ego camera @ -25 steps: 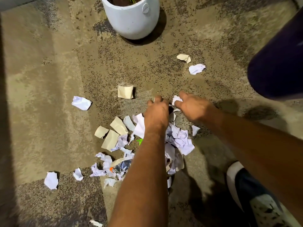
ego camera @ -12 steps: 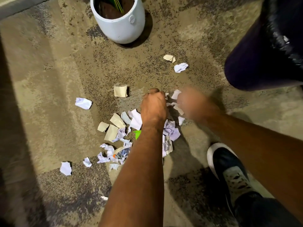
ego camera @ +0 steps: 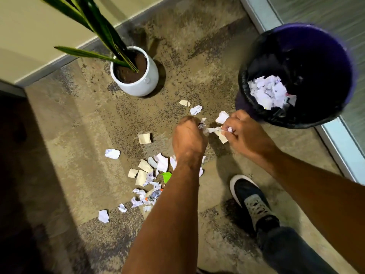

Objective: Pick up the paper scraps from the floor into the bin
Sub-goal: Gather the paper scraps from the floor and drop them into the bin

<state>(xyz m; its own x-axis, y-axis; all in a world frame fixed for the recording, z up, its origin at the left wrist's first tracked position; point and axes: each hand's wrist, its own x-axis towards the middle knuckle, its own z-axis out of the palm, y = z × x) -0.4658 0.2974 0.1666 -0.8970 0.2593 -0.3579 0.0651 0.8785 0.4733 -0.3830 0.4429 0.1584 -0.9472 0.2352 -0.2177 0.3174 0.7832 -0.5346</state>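
now the left hand (ego camera: 188, 138) is raised above the floor with its fingers curled into a fist, crumpled white paper showing at its fingertips. just beside it, the right hand (ego camera: 244, 133) is also curled, pinching a bunch of white and beige scraps (ego camera: 221, 126) that stick out toward the left hand. both forearms reach forward from the bottom of the view.

going left to right around them: a beige wall (ego camera: 29, 36) with a grey skirting, a white plant pot (ego camera: 138, 80) with long green leaves, and below it the loose paper scraps on the floor (ego camera: 150, 175), white and beige with one green bit, spread under and left of the left forearm. two more scraps (ego camera: 190, 106) lie apart, between the pot and the hands. the forearm hides part of the pile. a black shoe (ego camera: 250, 198) stands right of the pile. the bin (ego camera: 296, 74), dark with a black liner, stands near the right hand, up and to the right, with white paper already inside.

the floor is a mottled brown carpet (ego camera: 88, 125), with a pale glass panel (ego camera: 351, 135) along the right edge.
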